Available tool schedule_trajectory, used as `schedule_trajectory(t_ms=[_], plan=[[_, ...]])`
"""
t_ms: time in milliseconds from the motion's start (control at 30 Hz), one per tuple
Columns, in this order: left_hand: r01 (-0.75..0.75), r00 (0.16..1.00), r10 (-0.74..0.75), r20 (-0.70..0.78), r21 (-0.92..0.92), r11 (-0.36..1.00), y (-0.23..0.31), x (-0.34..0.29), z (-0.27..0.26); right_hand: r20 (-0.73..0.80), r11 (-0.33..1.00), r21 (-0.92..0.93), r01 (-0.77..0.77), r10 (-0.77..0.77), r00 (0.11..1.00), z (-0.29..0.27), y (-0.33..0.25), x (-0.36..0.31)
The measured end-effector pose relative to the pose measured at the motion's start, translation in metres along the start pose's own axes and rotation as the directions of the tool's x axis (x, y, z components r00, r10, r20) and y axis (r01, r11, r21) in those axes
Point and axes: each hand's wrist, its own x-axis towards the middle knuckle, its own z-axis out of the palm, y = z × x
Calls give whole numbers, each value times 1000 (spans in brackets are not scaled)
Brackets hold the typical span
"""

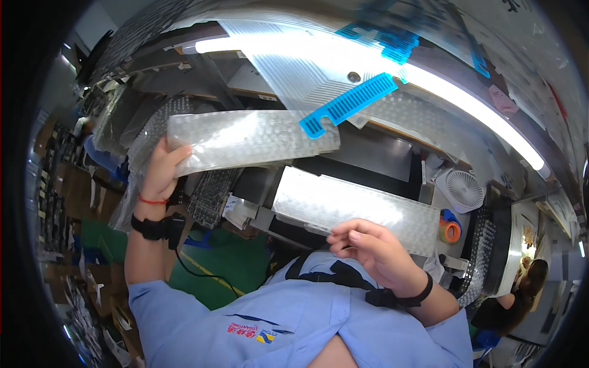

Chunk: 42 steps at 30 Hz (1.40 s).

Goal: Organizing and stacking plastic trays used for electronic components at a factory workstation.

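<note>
1. At the left, grips a long, clear bubble-wrap sleeve point(245, 144) by its left end with the left hand point(162, 168), closed firmly, with thumb laid over the top.
2. Holds that sleeve raised and nearly level, overlapping in view at its right end with a blue comb-shaped piece point(353, 105).
3. At the near right, holds the right hand point(380, 251) half open, with fingers loosely curled and seemingly empty; cannot tell about contact with a second clear sleeve point(362, 205), lying just beyond.
4. Farther right, has a white fan point(463, 189) and, nearer, an orange tape roll point(451, 232).
</note>
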Motion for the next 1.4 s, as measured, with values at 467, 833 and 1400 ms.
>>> schedule_trajectory(t_ms=[467,833,1400], plan=[[-264,833,323,-449,192,945,46,-167,-40,359,918,138,-373,305,882,149,44,103],[-296,817,477,-323,474,829,-10,-271,-21,250,788,604,-119,-46,967,131,38,119],[184,863,11,506,-335,924,35,-135,100,262,873,487,29,-178,949,34,-1,76]])
